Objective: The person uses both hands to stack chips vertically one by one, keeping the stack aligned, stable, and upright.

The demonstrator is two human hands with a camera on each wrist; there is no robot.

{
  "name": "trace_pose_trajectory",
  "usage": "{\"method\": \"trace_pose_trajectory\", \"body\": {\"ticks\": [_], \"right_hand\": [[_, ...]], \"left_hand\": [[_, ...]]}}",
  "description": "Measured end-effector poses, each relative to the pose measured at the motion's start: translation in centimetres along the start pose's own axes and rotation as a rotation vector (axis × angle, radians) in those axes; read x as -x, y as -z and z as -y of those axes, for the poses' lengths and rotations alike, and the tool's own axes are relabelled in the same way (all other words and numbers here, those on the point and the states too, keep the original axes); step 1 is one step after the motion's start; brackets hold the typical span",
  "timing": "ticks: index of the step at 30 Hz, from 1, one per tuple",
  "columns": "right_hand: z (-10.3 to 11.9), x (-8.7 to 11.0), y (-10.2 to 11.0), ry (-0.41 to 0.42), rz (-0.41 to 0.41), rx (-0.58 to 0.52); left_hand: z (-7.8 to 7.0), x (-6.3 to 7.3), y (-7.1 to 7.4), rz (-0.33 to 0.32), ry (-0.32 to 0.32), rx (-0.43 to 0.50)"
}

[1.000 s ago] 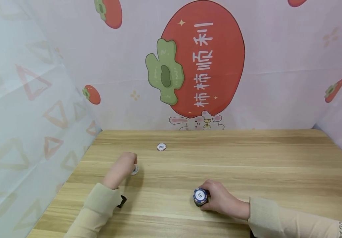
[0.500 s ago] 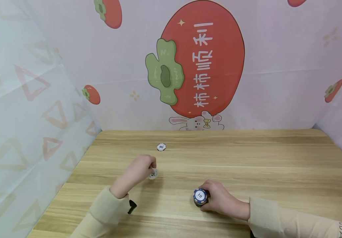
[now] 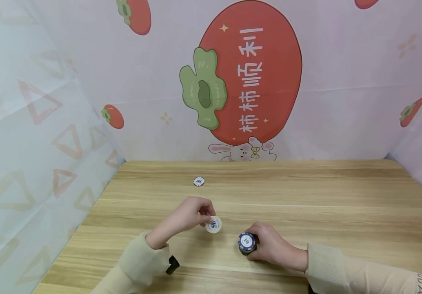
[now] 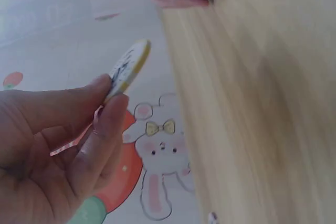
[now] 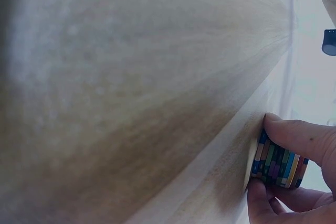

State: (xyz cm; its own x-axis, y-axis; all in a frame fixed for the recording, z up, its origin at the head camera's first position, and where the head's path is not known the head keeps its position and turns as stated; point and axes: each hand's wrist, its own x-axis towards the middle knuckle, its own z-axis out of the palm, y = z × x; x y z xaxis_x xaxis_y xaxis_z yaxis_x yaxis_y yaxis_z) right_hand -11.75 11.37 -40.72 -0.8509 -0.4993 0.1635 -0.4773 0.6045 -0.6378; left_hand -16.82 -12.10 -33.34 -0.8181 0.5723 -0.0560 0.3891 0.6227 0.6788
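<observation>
My left hand (image 3: 192, 214) pinches a white poker chip (image 3: 214, 225) with a yellow edge, marked with a 50, between thumb and fingers. In the left wrist view this chip (image 4: 126, 69) is tilted and off the table. To its right my right hand (image 3: 273, 247) grips the side of a stack of poker chips (image 3: 247, 243), whose top chip is blue and marked 10. In the right wrist view thumb and fingers curl round the multicoloured stack (image 5: 278, 163). The pinched chip is apart from the stack.
A single white chip marked 500 (image 3: 198, 181) lies flat towards the back of the wooden table (image 3: 325, 196). Behind the table stands a printed backdrop (image 3: 343, 81), and a patterned sheet (image 3: 42, 143) closes off the left side.
My left hand has moved right across the table with the white chip, turning its face towards the camera. The right hand and the stack have stayed in place.
</observation>
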Motion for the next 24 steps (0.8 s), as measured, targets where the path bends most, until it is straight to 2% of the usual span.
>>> {"method": "trace_pose_trajectory", "body": {"ticks": [4,12,18,24], "right_hand": [[0.0,0.0,0.0,-0.005,-0.002,0.007],[0.0,0.0,0.0,0.01,-0.012,0.009],[0.1,0.0,0.1,0.002,0.001,-0.002],[0.1,0.0,0.1,0.018,-0.011,0.006]], "left_hand": [[0.0,-0.4,-0.7,0.008,0.029,0.155],[0.1,-1.2,-2.2,0.043,0.061,0.344],[0.1,-1.5,-3.3,0.067,0.11,0.428],[0.1,-1.9,-4.3,0.084,0.126,0.444]]}}
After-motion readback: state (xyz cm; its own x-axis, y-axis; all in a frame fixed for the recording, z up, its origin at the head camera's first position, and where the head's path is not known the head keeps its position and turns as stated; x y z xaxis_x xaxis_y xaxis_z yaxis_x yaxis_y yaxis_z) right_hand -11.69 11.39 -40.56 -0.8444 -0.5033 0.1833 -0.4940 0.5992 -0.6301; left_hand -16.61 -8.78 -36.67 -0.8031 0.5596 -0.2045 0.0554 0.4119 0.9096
